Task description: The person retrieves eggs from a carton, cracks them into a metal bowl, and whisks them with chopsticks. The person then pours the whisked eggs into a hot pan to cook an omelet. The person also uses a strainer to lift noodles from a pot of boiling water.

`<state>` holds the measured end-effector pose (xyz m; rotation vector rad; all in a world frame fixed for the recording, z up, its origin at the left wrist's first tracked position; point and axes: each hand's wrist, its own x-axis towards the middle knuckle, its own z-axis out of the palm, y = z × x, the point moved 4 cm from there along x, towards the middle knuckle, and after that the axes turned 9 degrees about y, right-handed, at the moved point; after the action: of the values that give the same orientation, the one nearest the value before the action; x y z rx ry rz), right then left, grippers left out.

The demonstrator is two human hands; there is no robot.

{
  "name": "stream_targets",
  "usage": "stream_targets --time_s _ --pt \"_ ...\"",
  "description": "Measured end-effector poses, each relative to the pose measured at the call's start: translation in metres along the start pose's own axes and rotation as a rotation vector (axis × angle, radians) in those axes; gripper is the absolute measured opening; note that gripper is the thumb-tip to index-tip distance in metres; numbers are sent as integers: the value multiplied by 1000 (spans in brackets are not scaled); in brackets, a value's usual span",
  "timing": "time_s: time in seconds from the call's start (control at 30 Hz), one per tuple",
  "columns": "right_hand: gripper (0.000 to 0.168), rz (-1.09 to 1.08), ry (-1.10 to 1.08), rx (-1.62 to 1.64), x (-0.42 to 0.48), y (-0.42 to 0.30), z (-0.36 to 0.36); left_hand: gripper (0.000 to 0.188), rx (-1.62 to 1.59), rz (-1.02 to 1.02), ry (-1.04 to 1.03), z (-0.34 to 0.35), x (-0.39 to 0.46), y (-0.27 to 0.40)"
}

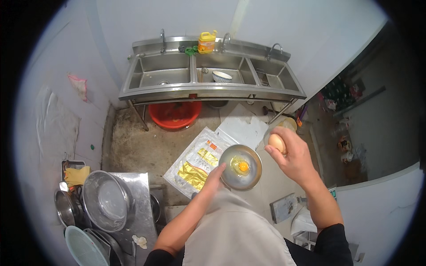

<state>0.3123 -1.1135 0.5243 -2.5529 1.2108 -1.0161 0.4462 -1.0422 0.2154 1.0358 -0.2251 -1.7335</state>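
Observation:
My left hand [215, 176] grips the rim of a round stainless steel bowl [230, 179] and holds it in front of my apron. A raw egg [243, 166], its yolk whole in clear egg white, lies in the bowl. Right of the bowl and apart from it, my right hand [294, 156] holds a brown egg [277, 143] between thumb and fingers. The part of its shell that faces me looks unbroken; the fingers and palm hide the rest.
Ahead stands a three-basin steel sink [213, 89] with a patterned bowl [222, 76] and a yellow detergent jug [207, 42]. Beneath it sits a red plastic basin [175, 114]. At left, a steel table [141, 196] bears a large metal basin [111, 199]. A flattened printed bag [196, 166] covers the floor.

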Motion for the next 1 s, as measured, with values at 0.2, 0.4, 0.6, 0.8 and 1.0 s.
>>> stream_targets --time_s 0.2,0.4,0.6,0.8,1.0 --pt "31 -43 -31 -3 -1 4 23 51 -101 -3 29 11 -15 25" --pt "31 33 -109 58 -15 16 49 54 -118 49 61 7 -21 40" --pt "31 93 -187 75 -15 18 55 55 -113 51 77 4 -26 44" --pt "29 126 -221 114 -14 18 60 50 -128 39 76 3 -28 42" --pt "30 307 -234 214 -32 47 75 49 -142 34 51 4 -21 36"
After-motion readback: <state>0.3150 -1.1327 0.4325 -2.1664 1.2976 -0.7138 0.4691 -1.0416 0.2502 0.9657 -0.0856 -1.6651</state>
